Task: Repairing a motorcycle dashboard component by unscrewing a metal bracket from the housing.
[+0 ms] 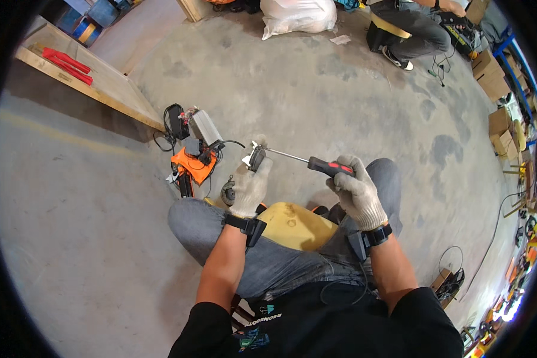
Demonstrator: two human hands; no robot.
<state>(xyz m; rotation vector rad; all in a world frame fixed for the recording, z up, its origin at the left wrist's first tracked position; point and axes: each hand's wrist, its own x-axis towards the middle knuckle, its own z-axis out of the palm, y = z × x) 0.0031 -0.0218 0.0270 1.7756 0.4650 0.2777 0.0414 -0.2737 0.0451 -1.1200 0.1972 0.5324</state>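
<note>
Both my hands wear whitish work gloves. My left hand is closed around a small dark part with white pieces, held up in front of my knees; its exact kind I cannot make out. In my right hand is a screwdriver with a black and red handle. Its long metal shaft points left, and the tip meets the small part or lies right beside it. Just below my left hand a round dark metal piece shows, partly hidden by the glove.
Left of my knees lie an orange cloth or bag, a silver metal box and black cables. A wooden panel carries red-handled tools. A yellow surface lies between my legs. Another person crouches at the far right, near cardboard boxes.
</note>
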